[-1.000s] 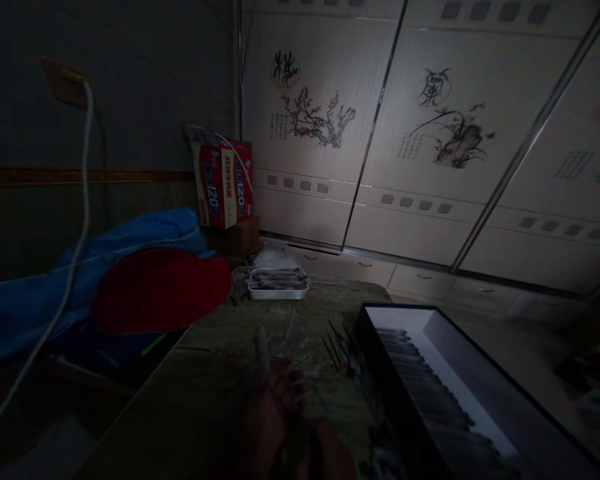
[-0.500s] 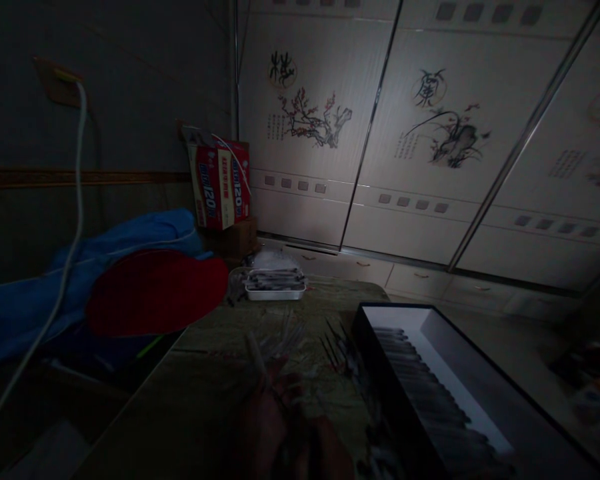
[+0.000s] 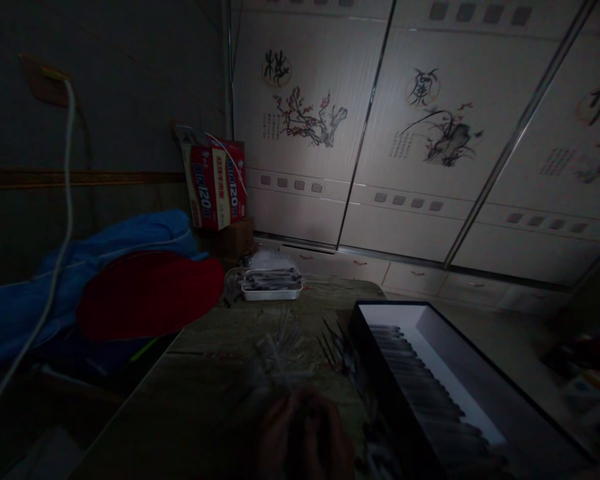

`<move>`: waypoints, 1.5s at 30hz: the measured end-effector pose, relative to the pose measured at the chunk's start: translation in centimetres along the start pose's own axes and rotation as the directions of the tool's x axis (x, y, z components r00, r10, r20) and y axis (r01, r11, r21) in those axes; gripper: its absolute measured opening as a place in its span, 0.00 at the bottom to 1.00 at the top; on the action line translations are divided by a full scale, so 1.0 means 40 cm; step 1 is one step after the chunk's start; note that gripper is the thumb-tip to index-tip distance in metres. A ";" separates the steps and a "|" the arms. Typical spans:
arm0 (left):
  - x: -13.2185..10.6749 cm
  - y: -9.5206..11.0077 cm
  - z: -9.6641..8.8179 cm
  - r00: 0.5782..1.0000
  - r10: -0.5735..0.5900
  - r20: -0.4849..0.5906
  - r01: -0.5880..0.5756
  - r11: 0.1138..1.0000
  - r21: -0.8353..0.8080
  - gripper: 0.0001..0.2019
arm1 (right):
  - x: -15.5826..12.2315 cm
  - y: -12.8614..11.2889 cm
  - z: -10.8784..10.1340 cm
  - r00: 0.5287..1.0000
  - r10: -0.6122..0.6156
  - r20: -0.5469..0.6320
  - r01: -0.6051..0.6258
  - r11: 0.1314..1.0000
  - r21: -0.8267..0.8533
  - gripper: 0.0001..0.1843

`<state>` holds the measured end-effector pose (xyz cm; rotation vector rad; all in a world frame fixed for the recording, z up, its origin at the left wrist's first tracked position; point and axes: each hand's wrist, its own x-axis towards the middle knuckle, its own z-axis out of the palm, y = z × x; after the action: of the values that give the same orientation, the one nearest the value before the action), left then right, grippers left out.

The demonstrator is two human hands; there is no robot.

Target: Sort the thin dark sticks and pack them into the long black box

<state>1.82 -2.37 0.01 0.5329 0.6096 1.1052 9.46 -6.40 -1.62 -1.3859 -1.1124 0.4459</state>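
The room is very dark. My two hands meet low in the middle of the view, over a patterned table (image 3: 205, 400). My left hand (image 3: 276, 433) looks closed around a bundle of thin pale sticks (image 3: 279, 347) that fan up and away from it. Pressed close against it is my right hand (image 3: 326, 437), whose fingers are too dark and smeared to read. Loose dark thin sticks (image 3: 333, 343) lie on the table just beyond the hands. Right of the hands lies a long black box (image 3: 480, 380), white inside, with a row of dark sticks in it.
A small white tray (image 3: 273, 293) of dark sticks sits at the table's far end. Left of the table lie a red round thing (image 3: 145, 297) and blue cloth (image 3: 40, 300). A red carton (image 3: 213, 187) stands behind, a white cable (image 3: 65, 200) hangs at left, and painted cabinet doors (image 3: 405, 133) fill the back.
The bundle of pale sticks has shifted slightly right and blurred, and both hands have drawn closer together and lower. The view has drifted a little to the right.
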 end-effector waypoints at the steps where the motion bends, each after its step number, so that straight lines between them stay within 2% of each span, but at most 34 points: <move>1: -0.009 -0.002 0.003 1.000 -0.012 0.016 0.011 0.998 0.058 0.07 | 0.002 0.004 -0.003 1.000 0.002 0.003 -0.002 1.000 0.030 0.16; 3: -0.022 -0.002 0.003 0.996 -0.076 0.057 0.064 0.981 0.181 0.11 | 0.007 0.014 -0.010 1.000 -0.004 -0.001 0.004 0.999 0.046 0.16; 5: -0.025 -0.001 -0.004 0.997 -0.063 0.053 0.045 0.956 0.288 0.16 | 0.012 0.020 -0.020 0.999 -0.019 -0.028 0.020 0.999 0.046 0.16; 8: -0.010 0.001 -0.022 0.993 0.096 -0.072 -0.062 0.925 0.374 0.20 | 0.023 0.020 -0.033 0.997 -0.017 -0.069 0.020 0.999 0.041 0.16; 10: 0.003 0.002 -0.033 0.973 0.152 -0.172 -0.073 0.915 0.397 0.20 | 0.026 0.016 -0.036 0.998 -0.020 -0.052 0.022 0.999 0.026 0.17; 12: 0.011 0.002 -0.039 0.961 0.108 -0.256 -0.014 0.939 0.345 0.19 | 0.026 0.012 -0.035 0.999 -0.032 -0.017 0.032 0.999 0.015 0.17; 14: 0.016 0.002 -0.045 0.950 0.046 -0.309 0.022 0.977 0.214 0.16 | 0.024 0.010 -0.035 0.999 -0.044 -0.028 0.045 0.999 0.027 0.18; 17: 0.024 0.008 -0.067 0.935 0.024 -0.354 -0.036 0.999 -0.029 0.11 | 0.031 0.015 -0.049 0.993 -0.055 -0.109 0.060 0.998 0.035 0.19; 20: 0.038 0.023 -0.099 0.932 -0.006 -0.362 -0.039 0.992 -0.117 0.10 | 0.056 0.026 -0.084 0.987 -0.046 -0.152 0.049 0.999 0.016 0.21; 24: 0.048 0.043 -0.108 0.922 -0.047 -0.383 -0.039 0.976 -0.214 0.09 | 0.098 0.037 -0.136 0.976 0.108 -0.187 -0.091 0.991 0.099 0.25; 29: 0.033 0.060 -0.060 0.940 -0.075 -0.333 -0.028 0.955 -0.294 0.04 | 0.132 0.019 -0.188 0.949 0.254 -0.189 -0.232 0.964 0.129 0.22; 31: 0.028 0.065 -0.041 0.948 -0.082 -0.307 -0.010 0.958 -0.287 0.03 | 0.148 0.009 -0.205 0.955 0.210 -0.209 -0.209 0.978 0.026 0.21; 32: 0.027 0.067 -0.033 0.950 -0.097 -0.298 0.011 0.961 -0.276 0.03 | 0.158 0.005 -0.211 0.971 0.160 -0.180 -0.172 0.984 -0.055 0.20; 35: 0.027 0.067 -0.017 0.953 -0.127 -0.275 0.060 0.969 -0.240 0.04 | 0.189 0.011 -0.211 0.998 0.038 0.056 -0.017 0.943 -0.333 0.17; 37: 0.028 0.062 -0.014 0.968 -0.097 -0.233 0.044 0.974 -0.222 0.06 | 0.207 0.029 -0.198 0.972 0.059 0.225 0.062 0.867 -0.495 0.17; 38: 0.029 0.059 -0.015 0.973 -0.083 -0.213 0.037 0.977 -0.212 0.06 | 0.214 0.041 -0.191 0.960 0.083 0.266 0.082 0.827 -0.556 0.18; 40: 0.030 0.053 -0.018 0.981 -0.073 -0.178 0.036 0.979 -0.201 0.06 | 0.224 0.069 -0.177 0.951 0.127 0.283 0.085 0.770 -0.632 0.21; 45: 0.028 0.046 -0.024 0.984 -0.053 -0.170 0.024 0.985 -0.169 0.03 | 0.247 0.124 -0.164 0.968 0.148 0.203 0.035 0.722 -0.691 0.24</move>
<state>0.31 -0.58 0.35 0.2805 0.6695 1.1614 21.08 -0.94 -1.46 -2.0710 -1.5379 0.2446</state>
